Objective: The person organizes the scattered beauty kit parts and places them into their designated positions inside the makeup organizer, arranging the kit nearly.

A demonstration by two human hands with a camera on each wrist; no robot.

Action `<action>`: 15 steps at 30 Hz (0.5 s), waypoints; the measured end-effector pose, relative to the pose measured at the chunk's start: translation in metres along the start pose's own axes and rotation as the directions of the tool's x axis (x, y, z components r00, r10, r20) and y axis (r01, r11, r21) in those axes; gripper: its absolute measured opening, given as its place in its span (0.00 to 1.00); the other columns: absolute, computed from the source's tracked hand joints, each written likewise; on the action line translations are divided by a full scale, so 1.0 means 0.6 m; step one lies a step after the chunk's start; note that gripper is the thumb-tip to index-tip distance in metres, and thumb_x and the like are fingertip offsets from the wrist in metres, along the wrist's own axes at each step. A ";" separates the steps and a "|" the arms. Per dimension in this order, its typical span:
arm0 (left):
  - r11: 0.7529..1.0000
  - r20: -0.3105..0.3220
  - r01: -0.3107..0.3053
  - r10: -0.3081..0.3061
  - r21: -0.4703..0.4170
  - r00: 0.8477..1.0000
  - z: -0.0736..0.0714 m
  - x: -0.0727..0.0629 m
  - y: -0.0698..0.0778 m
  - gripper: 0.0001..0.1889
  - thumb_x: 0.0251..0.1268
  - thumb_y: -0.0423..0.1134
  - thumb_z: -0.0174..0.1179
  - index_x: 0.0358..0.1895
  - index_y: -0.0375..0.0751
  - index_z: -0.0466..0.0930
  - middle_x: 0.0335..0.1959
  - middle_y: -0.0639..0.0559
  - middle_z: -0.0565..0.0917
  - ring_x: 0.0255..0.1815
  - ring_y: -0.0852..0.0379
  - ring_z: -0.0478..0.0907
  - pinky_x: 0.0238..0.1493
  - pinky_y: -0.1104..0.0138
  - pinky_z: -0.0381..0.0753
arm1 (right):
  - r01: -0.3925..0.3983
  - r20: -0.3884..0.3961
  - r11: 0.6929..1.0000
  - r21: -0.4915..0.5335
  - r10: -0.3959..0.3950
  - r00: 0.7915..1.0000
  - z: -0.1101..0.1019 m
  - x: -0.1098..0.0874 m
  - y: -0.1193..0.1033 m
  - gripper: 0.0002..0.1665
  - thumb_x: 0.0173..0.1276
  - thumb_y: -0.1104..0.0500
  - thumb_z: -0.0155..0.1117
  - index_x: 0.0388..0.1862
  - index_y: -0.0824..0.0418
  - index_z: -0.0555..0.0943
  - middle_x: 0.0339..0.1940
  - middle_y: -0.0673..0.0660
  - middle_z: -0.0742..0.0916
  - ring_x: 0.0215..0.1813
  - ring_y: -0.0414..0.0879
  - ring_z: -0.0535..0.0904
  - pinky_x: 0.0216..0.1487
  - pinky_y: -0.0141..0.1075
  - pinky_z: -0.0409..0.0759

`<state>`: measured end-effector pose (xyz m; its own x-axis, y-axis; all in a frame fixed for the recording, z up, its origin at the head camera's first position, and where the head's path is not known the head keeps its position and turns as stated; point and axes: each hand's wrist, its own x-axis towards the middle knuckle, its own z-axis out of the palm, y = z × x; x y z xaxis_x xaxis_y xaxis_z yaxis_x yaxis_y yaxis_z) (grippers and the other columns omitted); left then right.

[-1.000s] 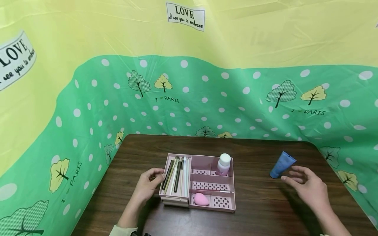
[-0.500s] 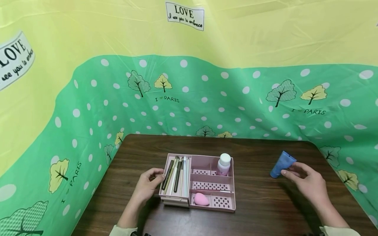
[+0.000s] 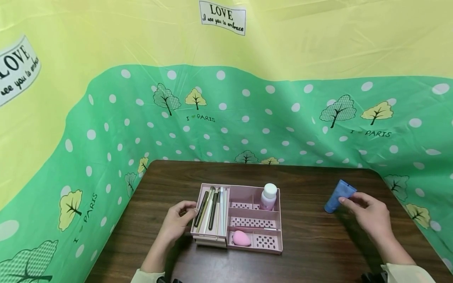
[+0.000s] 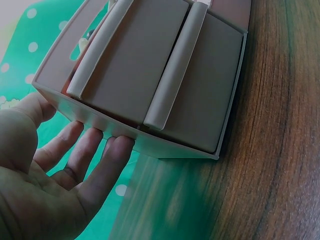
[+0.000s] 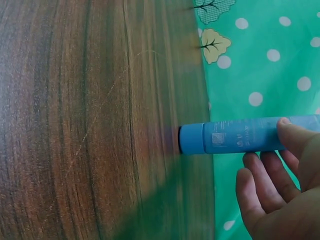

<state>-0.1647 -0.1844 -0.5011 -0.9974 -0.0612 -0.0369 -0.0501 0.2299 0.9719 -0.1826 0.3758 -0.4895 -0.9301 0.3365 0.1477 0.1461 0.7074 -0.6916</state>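
Note:
My right hand [image 3: 373, 214] pinches a blue squeeze tube [image 3: 337, 195] near its crimped upper end, at the table's right. The tube leans, its cap [image 5: 192, 138] pointing down toward the tabletop. In the right wrist view the thumb lies across the tube and the other fingers are on its far side. My left hand [image 3: 178, 220] rests its fingertips and thumb against the left outer wall of a pink desktop organizer [image 3: 254, 189]. Fairly straight fingers [image 4: 107, 165] touch that wall in the left wrist view, beside two drawer fronts with long handles [image 4: 177, 65].
The organizer's left section has several makeup brushes [image 3: 212, 212]. A white-capped bottle [image 3: 269, 196], a pink makeup sponge [image 3: 242, 238] and a thin brush [image 3: 260, 228] lie in its other compartments. A dark wooden table [image 3: 304, 239] meets a green and yellow printed cloth [image 3: 247, 129] behind.
My right hand has moved in to the tube; its thumb, earlier beside it, now lies over it. The tube has barely shifted. My left hand and the organizer stay put.

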 end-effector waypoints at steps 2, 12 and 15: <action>1.000 0.001 0.000 0.000 0.000 1.000 0.000 0.001 0.000 0.09 0.66 0.32 0.66 0.47 0.35 0.86 0.36 0.48 0.82 0.39 0.58 0.78 0.41 0.68 0.81 | -0.001 -0.003 1.000 -0.007 0.001 1.000 -0.001 0.001 0.000 0.31 0.66 0.38 0.73 0.52 0.63 0.86 0.29 0.32 0.81 0.28 0.29 0.75 0.24 0.30 0.76; 0.999 0.008 0.016 -0.016 -0.031 1.000 0.000 0.000 0.003 0.11 0.66 0.32 0.67 0.49 0.34 0.86 0.38 0.46 0.81 0.39 0.58 0.77 0.40 0.64 0.84 | -0.028 0.035 0.991 0.128 0.024 0.999 -0.012 0.009 -0.013 0.31 0.65 0.40 0.74 0.52 0.65 0.83 0.30 0.25 0.79 0.28 0.36 0.85 0.26 0.30 0.81; 0.999 0.012 0.019 -0.019 -0.036 1.000 0.000 0.000 0.002 0.10 0.66 0.32 0.67 0.49 0.34 0.86 0.37 0.47 0.81 0.39 0.58 0.77 0.40 0.64 0.85 | -0.007 0.024 0.991 0.135 0.004 1.000 -0.017 0.009 -0.023 0.28 0.64 0.41 0.75 0.48 0.63 0.84 0.30 0.26 0.80 0.28 0.36 0.85 0.26 0.30 0.81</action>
<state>-0.1647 -0.1842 -0.4999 -0.9969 -0.0542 -0.0579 -0.0673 0.1936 0.9788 -0.1864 0.3740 -0.4718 -0.9374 0.3239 0.1280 0.1056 0.6146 -0.7817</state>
